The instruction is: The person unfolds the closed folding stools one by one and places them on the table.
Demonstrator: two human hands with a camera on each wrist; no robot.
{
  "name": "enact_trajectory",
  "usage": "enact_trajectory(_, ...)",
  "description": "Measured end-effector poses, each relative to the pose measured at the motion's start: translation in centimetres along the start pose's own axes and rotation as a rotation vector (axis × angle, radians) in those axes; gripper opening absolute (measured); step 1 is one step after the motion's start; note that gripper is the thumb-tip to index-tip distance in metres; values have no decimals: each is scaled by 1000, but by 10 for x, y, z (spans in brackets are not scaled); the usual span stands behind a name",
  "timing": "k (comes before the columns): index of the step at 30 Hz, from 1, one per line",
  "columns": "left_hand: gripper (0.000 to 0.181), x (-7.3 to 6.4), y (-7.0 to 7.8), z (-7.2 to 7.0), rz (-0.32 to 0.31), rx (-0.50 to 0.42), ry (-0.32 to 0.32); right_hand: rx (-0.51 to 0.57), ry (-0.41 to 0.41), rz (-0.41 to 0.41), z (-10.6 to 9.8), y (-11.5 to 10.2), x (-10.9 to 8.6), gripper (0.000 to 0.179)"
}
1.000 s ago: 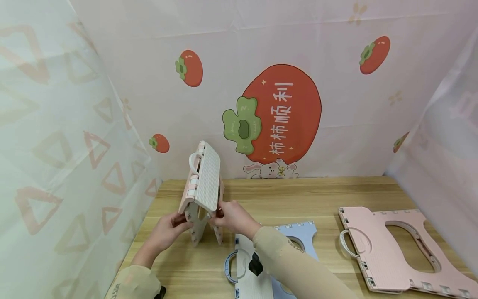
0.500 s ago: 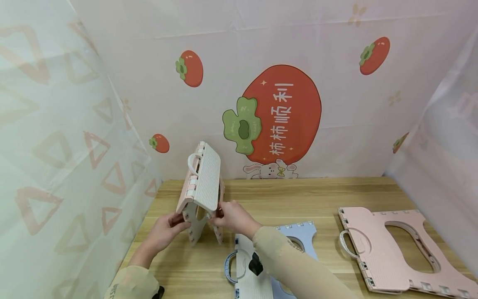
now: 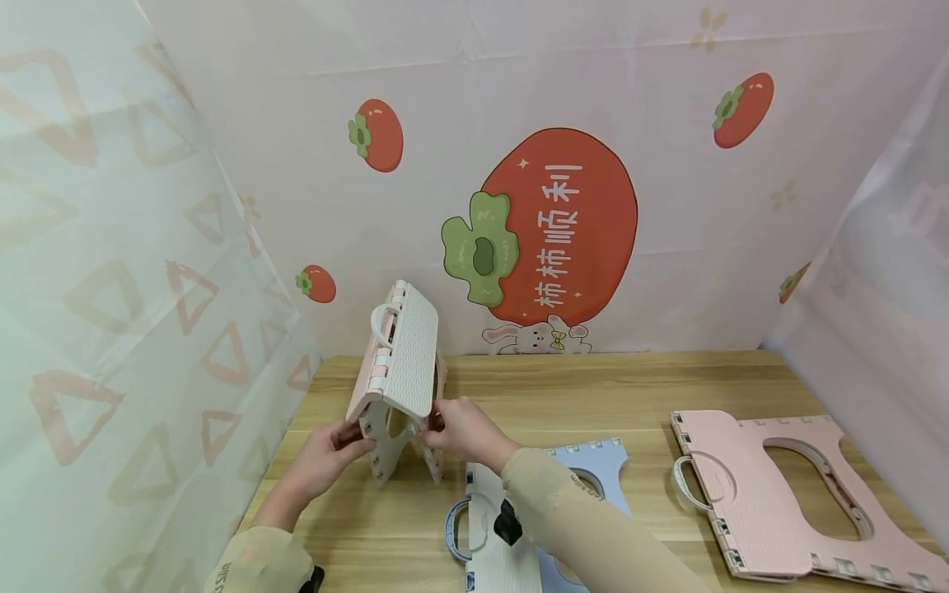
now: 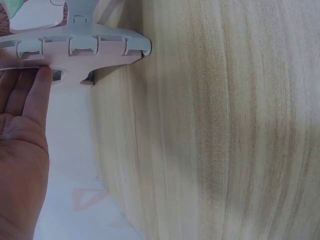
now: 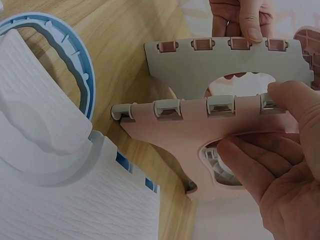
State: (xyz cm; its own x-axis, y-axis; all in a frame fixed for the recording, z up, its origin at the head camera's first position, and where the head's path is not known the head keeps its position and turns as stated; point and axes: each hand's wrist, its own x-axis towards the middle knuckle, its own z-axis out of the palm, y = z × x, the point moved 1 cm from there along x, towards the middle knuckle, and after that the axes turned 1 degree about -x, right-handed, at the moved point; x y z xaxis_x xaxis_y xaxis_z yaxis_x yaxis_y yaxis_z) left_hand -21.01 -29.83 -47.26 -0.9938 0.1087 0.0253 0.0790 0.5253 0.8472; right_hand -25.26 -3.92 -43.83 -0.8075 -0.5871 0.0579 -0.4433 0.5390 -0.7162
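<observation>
A pink-and-white folding stool (image 3: 411,354) stands partly unfolded on its leg panels at the table's left, its two top halves meeting in a ridge with a white carry loop (image 3: 383,324). My left hand (image 3: 324,461) grips the edge of the left leg panel, its thumb (image 5: 254,34) lying over the hinged edge in the right wrist view. On the other side, my right hand (image 3: 469,430) holds the pink leg panel (image 5: 187,125) between thumb and fingers, the fingers at its oval cutout. Seen from the left wrist, the fingers (image 4: 37,95) reach up under the panel.
A flat blue-and-white folding stool (image 3: 485,527) lies under my right forearm, its blue loop (image 3: 454,531) pointing left. Farther right lies a flat pink folding stool (image 3: 771,494). Printed cloth walls (image 3: 415,222) stand at the back and both sides of the wooden table (image 3: 593,387).
My left hand has shifted a little to the left, drawing the left side of the stool with it, so the two sides stand slightly wider apart. The right hand has stayed in place.
</observation>
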Motion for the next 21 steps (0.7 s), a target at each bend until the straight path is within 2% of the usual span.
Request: enact_trajectory(21, 58, -2, -3, -6, -25, -12, -10, -23, 25, -36, -1, 1, 1, 25)
